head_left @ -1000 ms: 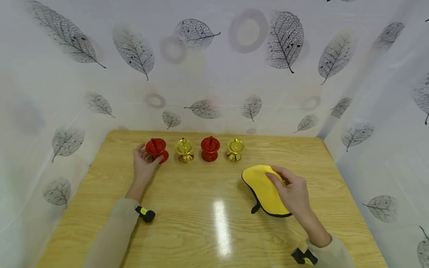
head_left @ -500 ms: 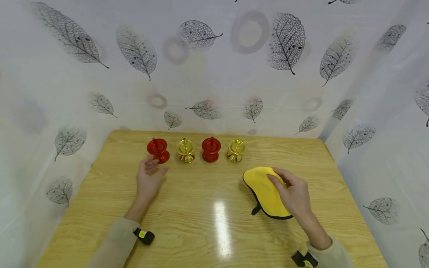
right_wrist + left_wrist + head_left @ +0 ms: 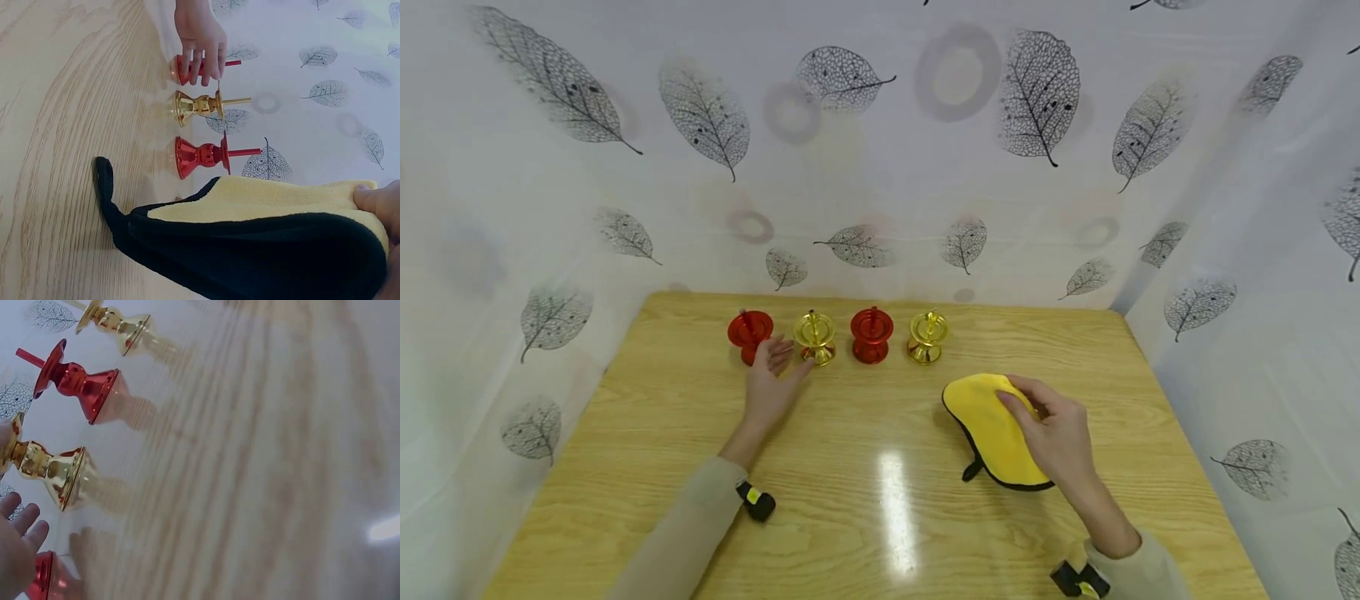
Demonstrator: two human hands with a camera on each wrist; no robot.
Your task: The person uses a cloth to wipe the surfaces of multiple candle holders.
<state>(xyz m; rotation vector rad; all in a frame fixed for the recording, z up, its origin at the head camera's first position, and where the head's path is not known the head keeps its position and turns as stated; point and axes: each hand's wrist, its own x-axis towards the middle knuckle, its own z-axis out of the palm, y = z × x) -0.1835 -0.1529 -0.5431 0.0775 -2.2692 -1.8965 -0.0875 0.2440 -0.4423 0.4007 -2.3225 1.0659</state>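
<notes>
1. Cloth [image 3: 996,433], yellow with a black edge, hangs from the right hand [image 3: 1060,429], clamped between thumb and fingers near its upper right.
2. Below that grip and to its left, a black loop [image 3: 973,468] sticks out from the edging; whether the cloth touches the wooden table [image 3: 820,533] cannot be told. The right wrist view also shows its black side.
3. Well left of the grip, the left hand [image 3: 770,385] holds nothing, fingers and thumb apart. It partly covers the outer red holder [image 3: 747,325], thumb toward the inner gold holder [image 3: 815,333]; contact with either is unclear.
4. Beyond the grip, up and to its left, the inner red holder [image 3: 872,337] and outer gold holder [image 3: 927,337] stand upright, completing the row.
5. Behind the grip, toward the person, a black device [image 3: 1080,579] sits at the beige sleeve [image 3: 1142,571].
6. Farthest from the grip, a pale sheet [image 3: 887,187] printed with dark leaves rises behind the table.
</notes>
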